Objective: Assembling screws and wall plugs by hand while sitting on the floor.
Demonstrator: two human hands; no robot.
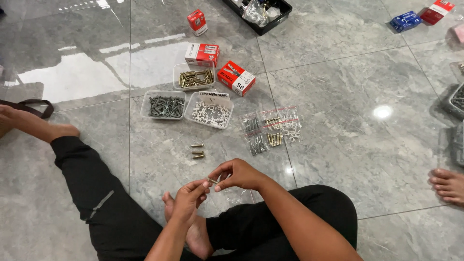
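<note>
My left hand (189, 197) and my right hand (238, 175) meet above my crossed legs, both pinching one small brass-coloured screw (212, 181) between their fingertips. Three more brass screws (197, 151) lie on the grey tiled floor just beyond my hands. Farther out stand three clear plastic tubs: one with brass screws (194, 77), one with grey plugs (164, 106), one with white clips (209, 112). Several small clear bags of mixed hardware (270, 129) lie to the right of the tubs.
Red and white cardboard boxes (235, 78) sit by the tubs, another red box (197, 22) farther back. A black tray (263, 13) stands at the top. Blue and red boxes (405, 21) lie top right. Another person's foot (448, 185) is at the right edge.
</note>
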